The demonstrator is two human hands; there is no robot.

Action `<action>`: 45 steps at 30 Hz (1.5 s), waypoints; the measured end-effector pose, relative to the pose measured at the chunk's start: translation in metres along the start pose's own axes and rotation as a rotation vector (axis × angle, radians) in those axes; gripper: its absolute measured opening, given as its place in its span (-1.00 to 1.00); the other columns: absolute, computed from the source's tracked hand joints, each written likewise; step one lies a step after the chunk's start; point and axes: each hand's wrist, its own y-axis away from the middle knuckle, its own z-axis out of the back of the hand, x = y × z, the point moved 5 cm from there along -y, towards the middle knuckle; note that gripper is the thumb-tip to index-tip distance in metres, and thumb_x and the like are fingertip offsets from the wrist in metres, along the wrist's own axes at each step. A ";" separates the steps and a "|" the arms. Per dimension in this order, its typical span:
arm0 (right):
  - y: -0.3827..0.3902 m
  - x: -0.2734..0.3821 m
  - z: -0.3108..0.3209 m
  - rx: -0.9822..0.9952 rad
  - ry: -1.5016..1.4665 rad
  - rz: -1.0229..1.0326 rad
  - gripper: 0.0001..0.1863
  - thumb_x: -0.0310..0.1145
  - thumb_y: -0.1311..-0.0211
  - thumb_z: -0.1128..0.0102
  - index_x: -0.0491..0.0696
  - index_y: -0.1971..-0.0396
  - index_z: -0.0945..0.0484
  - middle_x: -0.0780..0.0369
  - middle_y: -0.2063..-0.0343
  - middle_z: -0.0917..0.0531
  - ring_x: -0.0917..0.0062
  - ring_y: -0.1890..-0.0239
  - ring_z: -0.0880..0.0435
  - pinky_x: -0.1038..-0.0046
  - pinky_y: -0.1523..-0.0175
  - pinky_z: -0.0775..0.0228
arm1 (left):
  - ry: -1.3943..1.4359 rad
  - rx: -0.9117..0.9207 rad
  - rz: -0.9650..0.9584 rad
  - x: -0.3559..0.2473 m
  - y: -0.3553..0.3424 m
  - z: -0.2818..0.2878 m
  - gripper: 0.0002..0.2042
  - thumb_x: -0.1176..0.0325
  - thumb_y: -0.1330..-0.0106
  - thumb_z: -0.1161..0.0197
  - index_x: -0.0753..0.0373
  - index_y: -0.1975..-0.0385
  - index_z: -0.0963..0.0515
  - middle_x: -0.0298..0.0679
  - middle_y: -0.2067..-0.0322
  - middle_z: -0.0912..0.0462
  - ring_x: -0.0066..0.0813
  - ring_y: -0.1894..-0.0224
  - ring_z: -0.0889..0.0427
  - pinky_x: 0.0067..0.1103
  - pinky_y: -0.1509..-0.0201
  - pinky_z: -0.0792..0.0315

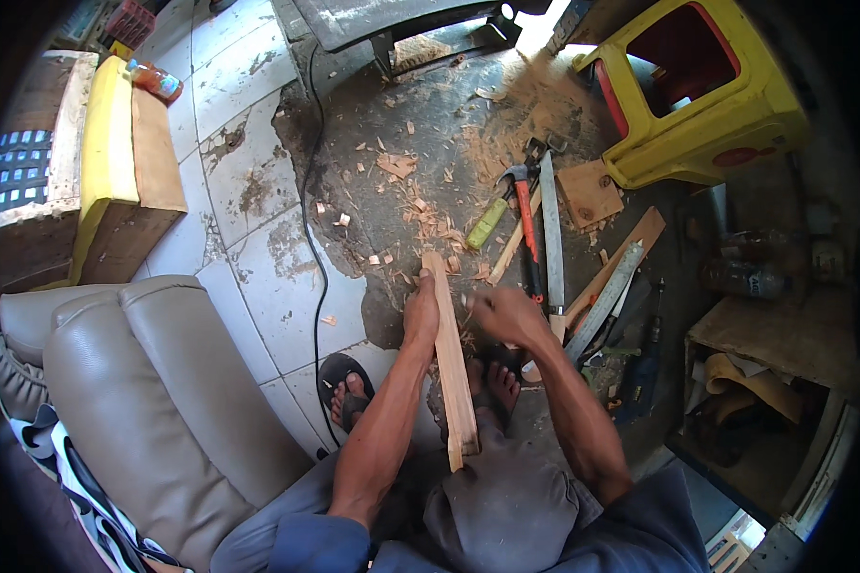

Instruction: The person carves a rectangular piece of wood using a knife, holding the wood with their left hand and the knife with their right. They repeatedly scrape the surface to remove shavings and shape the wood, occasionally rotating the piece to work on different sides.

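My left hand (420,310) grips a long pale wooden strip (454,392) near its upper end; the strip slants down to my lap. Just right of it is my right hand (502,315), fingers curled round something small and pale that I cannot make out. Beyond my hands lie an orange-and-black hammer (527,229), a green-handled tool (485,224), a long steel blade (550,239) with a wooden handle, and more wood pieces (631,248). Wood shavings (397,164) are scattered on the dark floor.
A grey padded seat (153,401) is at left, below a yellow-padded wooden box (153,172). A black cable (315,267) crosses the tiles (244,210). At right are a yellow plastic body (688,143), plastic bottles (745,279), a blue power tool (635,382) and a wooden cabinet (755,334).
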 end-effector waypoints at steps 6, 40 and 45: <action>-0.064 0.000 0.001 -0.292 0.144 -0.017 -0.69 -0.23 -0.28 -0.03 0.01 0.21 -0.74 -0.05 0.23 -0.74 0.01 0.13 -0.72 0.01 -0.05 -0.50 | 0.058 0.031 -0.017 0.003 0.001 -0.002 -0.16 -0.35 -0.43 0.08 0.47 -0.17 -0.53 0.09 -0.09 -0.59 -0.19 -0.14 -0.54 -0.39 -0.26 -0.34; 0.023 0.058 0.016 0.085 0.584 0.334 -0.86 -0.36 -0.05 -0.21 -0.08 0.43 -0.67 0.18 0.28 -0.74 0.23 0.08 -0.72 0.15 0.04 -0.54 | 0.073 -0.013 -0.057 0.000 -0.002 0.001 -0.22 -0.30 -0.44 0.04 0.47 -0.11 -0.54 0.03 0.00 -0.62 -0.22 -0.02 -0.56 -0.37 -0.16 -0.38; -0.041 -0.003 0.023 -0.218 0.239 0.253 -0.76 -0.33 -0.25 -0.13 -0.13 0.18 -0.63 -0.09 0.32 -0.70 -0.03 0.11 -0.69 0.01 0.01 -0.51 | 0.151 0.065 0.006 0.001 0.008 -0.009 -0.26 -0.24 -0.49 0.08 0.45 -0.21 -0.50 0.02 -0.08 -0.62 -0.21 -0.13 -0.55 -0.41 -0.24 -0.34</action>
